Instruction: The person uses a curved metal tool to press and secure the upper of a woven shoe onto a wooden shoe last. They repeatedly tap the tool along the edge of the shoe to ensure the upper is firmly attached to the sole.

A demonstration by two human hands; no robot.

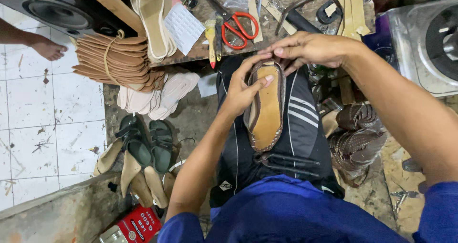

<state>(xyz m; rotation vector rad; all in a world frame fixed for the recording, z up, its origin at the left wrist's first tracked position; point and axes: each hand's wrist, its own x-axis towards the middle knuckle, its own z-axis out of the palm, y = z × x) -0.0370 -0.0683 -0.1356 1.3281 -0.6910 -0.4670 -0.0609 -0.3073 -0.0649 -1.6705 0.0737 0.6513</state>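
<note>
Resting on our black-trousered lap (296, 138), the tan sandal sole (265, 107) with its braided brown rim looks light and bendy, so our left hand (243, 88) grips its edge while our right hand (310, 47) pinches the toe end.

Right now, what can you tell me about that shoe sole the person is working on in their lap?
The sandal sole is a tan, leather-like oval with a dark brown stitched or braided edge. It lies lengthwise on the person's lap, toe pointing away, over dark trousers with white stripes. The left hand holds its left edge, thumb across the top; the right hand pinches the far tip.
</note>
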